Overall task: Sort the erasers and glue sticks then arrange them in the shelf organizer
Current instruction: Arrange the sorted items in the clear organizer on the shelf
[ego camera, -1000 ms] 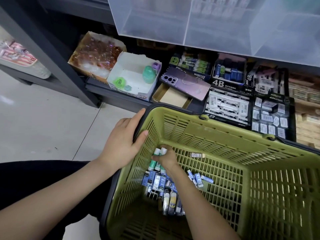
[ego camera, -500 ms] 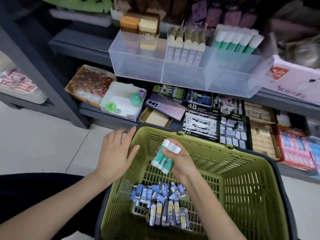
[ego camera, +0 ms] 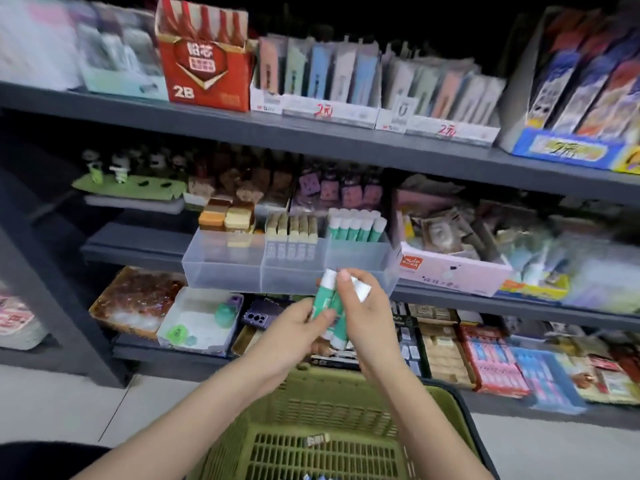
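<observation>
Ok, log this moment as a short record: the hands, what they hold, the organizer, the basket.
left hand: grips the lower ends of the glue sticks
right hand: holds the same glue sticks near their white caps
position: bundle in front of the organizer, above the basket
organizer, left section: brown and cream block erasers
organizer, right section: shelved sticks, green with white caps, upright
basket: green, with a loose eraser on its floor
</observation>
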A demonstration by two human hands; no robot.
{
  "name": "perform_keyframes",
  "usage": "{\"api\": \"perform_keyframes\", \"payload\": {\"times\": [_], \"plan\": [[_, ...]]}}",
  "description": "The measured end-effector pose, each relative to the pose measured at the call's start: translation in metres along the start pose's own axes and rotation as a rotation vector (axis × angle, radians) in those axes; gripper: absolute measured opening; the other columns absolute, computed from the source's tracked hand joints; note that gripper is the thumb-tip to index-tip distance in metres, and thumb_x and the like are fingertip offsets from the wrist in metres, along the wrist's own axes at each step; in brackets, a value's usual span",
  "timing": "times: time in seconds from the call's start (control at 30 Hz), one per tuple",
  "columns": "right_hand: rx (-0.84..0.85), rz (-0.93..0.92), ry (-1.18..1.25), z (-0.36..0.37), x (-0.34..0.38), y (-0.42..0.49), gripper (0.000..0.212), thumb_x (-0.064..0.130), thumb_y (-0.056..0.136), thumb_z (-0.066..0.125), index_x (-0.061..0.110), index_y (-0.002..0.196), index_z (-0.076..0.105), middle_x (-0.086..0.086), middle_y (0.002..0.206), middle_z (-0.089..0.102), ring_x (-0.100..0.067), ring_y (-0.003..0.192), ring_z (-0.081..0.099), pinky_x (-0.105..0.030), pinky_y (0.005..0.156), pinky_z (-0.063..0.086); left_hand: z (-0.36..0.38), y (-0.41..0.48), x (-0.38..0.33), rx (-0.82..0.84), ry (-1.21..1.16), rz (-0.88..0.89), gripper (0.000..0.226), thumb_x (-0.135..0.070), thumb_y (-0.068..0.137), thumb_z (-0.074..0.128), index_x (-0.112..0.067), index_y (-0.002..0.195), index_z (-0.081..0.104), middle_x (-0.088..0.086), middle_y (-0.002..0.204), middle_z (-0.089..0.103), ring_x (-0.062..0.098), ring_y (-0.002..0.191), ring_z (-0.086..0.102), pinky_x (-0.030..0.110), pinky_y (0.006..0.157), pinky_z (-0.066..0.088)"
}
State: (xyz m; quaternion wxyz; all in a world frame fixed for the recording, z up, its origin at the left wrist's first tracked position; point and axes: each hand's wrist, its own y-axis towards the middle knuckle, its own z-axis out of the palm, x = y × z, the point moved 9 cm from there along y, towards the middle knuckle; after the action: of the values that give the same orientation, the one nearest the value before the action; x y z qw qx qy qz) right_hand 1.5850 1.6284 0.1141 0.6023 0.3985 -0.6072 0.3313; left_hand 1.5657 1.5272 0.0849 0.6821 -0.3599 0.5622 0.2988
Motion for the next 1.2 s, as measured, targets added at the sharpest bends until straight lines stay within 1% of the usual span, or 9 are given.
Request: {"api": "perform_keyframes", "payload": {"times": [0.1,0.23,0.4,0.5,0.6,0.77,0.83,0.97,1.2], "plan": [[-0.131,-0.099,-0.159,-0.017,0.026,0.013,0.038,0.048,0.093,0.046,0.014,0.082,0.061,-0.001,0.073,0.066,-0.006,0.064,0.06,-0.022,0.061,0.046,0.009,0.012,-0.018,0.033,0.003,0.004,0.014,-0.012,0.097,0.048,-0.013,0.094,0.061,-0.011,0.068,0.067,-0.002,0.058,0.059,0.017,0.052,0.047],[-0.401,-0.207,-0.424,-0.046,0.042,0.029,0.048,0.04,0.099,0.035,0.013,0.06,0.043,-0.006,0.054,0.052,-0.018,0.052,0.047,-0.033,0.054,0.035,0.014,0.027,-0.029,0.046,-0.04,-0.008,0.011,-0.012,0.096,0.049,-0.011,0.094,0.06,0.0,0.075,0.061,0.002,0.059,0.058,0.018,0.056,0.049],[-0.472,0.148,0.091,-0.077,0.011,0.076,0.045,0.037,0.101,0.033,0.012,0.066,0.046,-0.004,0.043,0.053,-0.02,0.048,0.046,-0.03,0.055,0.04,-0.01,0.048,-0.041,-0.02,-0.13,-0.026,0.016,-0.018,0.094,0.052,-0.006,0.103,0.058,0.007,0.08,0.063,0.011,0.069,0.06,0.021,0.056,0.049],[-0.432,0.318,0.297,-0.074,0.007,0.102,0.03,0.033,0.102,0.036,0.01,0.084,0.047,-0.008,0.066,0.057,-0.019,0.056,0.051,-0.029,0.047,0.044,-0.033,0.062,-0.053,-0.075,-0.121,-0.025,0.017,-0.021,0.093,0.053,-0.009,0.103,0.06,0.005,0.079,0.066,0.011,0.07,0.061,0.02,0.054,0.049],[-0.361,0.283,0.369,-0.062,0.017,0.123,0.016,0.01,0.102,0.035,0.005,0.113,0.045,-0.006,0.099,0.051,-0.021,0.067,0.059,-0.026,0.047,0.055,-0.05,0.073,-0.062,-0.109,-0.079,-0.013,0.019,-0.022,0.094,0.052,-0.009,0.106,0.06,0.007,0.085,0.067,0.011,0.072,0.061,0.019,0.054,0.048],[-0.22,0.0,-0.491,-0.043,0.04,0.143,0.039,-0.003,0.095,0.034,-0.006,0.134,0.035,-0.019,0.119,0.057,-0.035,0.088,0.064,-0.038,0.074,0.054,-0.069,0.087,-0.068,-0.17,-0.065,0.006,0.017,-0.023,0.095,0.052,-0.01,0.104,0.059,0.006,0.087,0.067,0.01,0.072,0.063,0.02,0.054,0.048],[-0.142,-0.064,-0.725,-0.024,0.038,0.146,0.047,-0.001,0.094,0.042,-0.005,0.139,0.03,-0.022,0.118,0.057,-0.035,0.097,0.06,-0.029,0.074,0.044,-0.071,0.091,-0.067,-0.178,-0.074,0.005,0.013,-0.022,0.095,0.052,-0.012,0.102,0.059,0.006,0.086,0.067,0.011,0.072,0.063,0.02,0.053,0.048],[-0.029,-0.084,-0.741,0.005,0.024,0.149,0.043,0.008,0.092,0.057,0.003,0.128,0.036,-0.003,0.094,0.05,-0.022,0.089,0.05,-0.014,0.053,0.03,-0.075,0.093,-0.065,-0.181,-0.059,0.008,0.01,-0.022,0.096,0.051,-0.016,0.098,0.059,0.006,0.088,0.067,0.01,0.072,0.063,0.018,0.053,0.049],[0.02,-0.143,-0.851,0.015,0.012,0.155,0.024,0.007,0.088,0.063,0.006,0.111,0.056,-0.008,0.1,0.066,-0.022,0.088,0.059,-0.02,0.066,0.035,-0.08,0.09,-0.065,-0.176,-0.006,0.023,0.008,-0.025,0.097,0.05,-0.023,0.098,0.057,0.007,0.097,0.067,0.01,0.081,0.062,0.018,0.056,0.048]]}}
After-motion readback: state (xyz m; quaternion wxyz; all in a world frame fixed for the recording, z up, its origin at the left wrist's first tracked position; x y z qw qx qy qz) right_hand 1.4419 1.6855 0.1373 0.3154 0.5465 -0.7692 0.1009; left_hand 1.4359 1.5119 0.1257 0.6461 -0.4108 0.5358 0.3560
